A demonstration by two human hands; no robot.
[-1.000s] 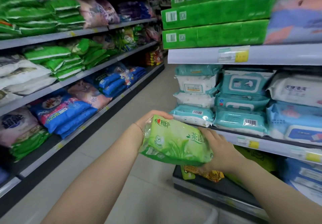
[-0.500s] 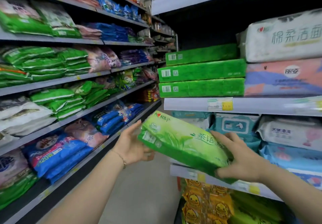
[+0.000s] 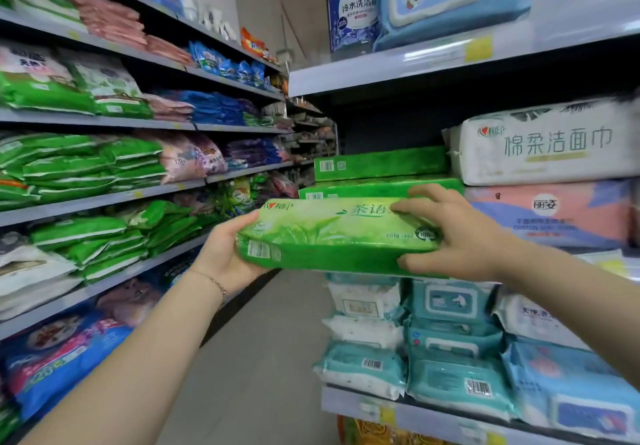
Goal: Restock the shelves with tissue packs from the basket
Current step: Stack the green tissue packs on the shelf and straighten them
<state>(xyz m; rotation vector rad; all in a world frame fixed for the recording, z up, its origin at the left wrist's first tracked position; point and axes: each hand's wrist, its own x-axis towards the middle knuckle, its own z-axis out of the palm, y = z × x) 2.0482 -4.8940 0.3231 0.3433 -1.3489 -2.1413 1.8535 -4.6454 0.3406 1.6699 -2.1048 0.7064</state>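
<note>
Green plastic wraps the tissue pack (image 3: 337,235), which lies flat and level between two hands in front of the right-hand shelving. At its near-left end the left hand (image 3: 227,254) is clamped on it, thumb on top and palm cupping the short end where a barcode shows. The right hand (image 3: 450,233) is clamped on the far-right end, fingers (image 3: 420,199) spread over the top face and thumb pressed against the front edge. Just beyond the right hand's fingertips sit two stacked green packs (image 3: 379,176) on the shelf (image 3: 606,263). Right of that hand lie a pink pack (image 3: 554,212) and, above it, a white pack (image 3: 543,147). Below both hands, teal wet-wipe packs (image 3: 450,347) fill the lower shelf.
</note>
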